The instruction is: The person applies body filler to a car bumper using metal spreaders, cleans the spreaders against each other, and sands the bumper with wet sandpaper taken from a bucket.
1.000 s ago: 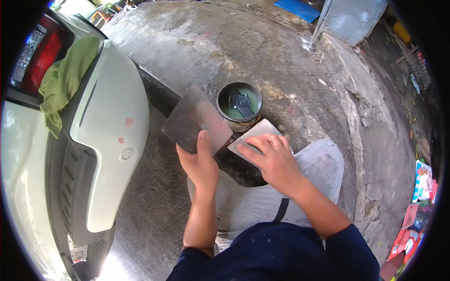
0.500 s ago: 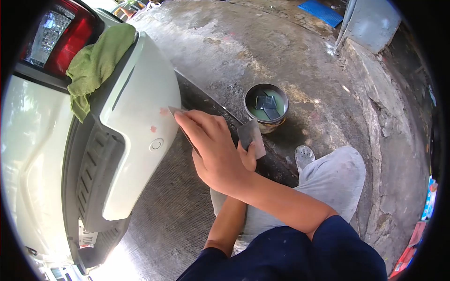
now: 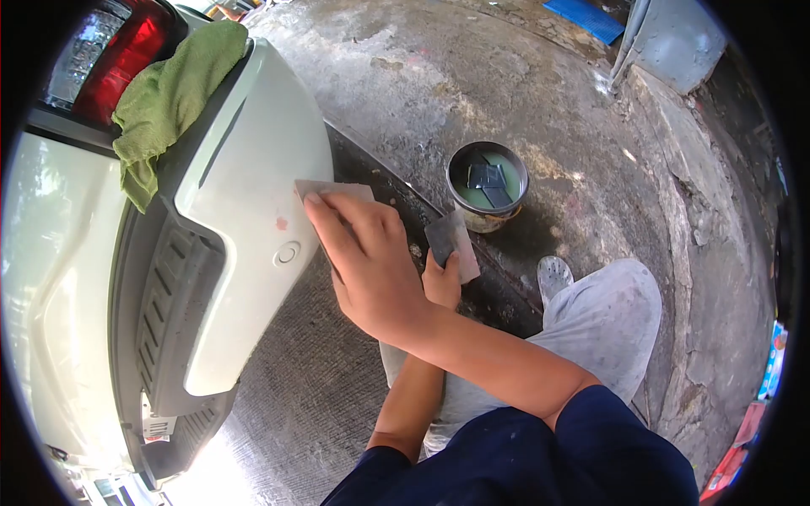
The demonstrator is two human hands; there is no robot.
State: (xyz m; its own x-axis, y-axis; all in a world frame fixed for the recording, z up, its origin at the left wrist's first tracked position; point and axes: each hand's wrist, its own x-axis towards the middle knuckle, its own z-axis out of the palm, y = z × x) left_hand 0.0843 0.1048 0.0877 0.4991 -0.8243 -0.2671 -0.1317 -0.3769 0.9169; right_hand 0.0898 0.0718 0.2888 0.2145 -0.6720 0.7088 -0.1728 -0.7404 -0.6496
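from my end i saw the pinkish plate (image 3: 332,185) turned since half a second ago: then it was almost edge-on beside the white bumper (image 3: 278,126), and now its face showed, one corner over the bumper's outer edge. it covered the upper red patch that was visible before; the lower red patch (image 3: 282,224) lay bare, above the round sensor (image 3: 287,254). the grey plate (image 3: 453,234) had hardly moved.

my right hand (image 3: 371,261) had its back up, fingers nearly straight and close together, the grip narrow on the pinkish plate; the thumb's hold was hidden from me. my left hand (image 3: 442,282) gripped the grey plate by its lower edge, thumb on top. the right forearm (image 3: 498,358) crossed above the left forearm (image 3: 409,401) and blocked part of it.

past the grey plate's upper right corner, a pail (image 3: 485,222) stood on the concrete floor (image 3: 396,101), dark pads (image 3: 487,177) inside its rim in greenish liquid. a green cloth (image 3: 179,88) hung over the bumper's top edge, below the tail lamp (image 3: 126,59).
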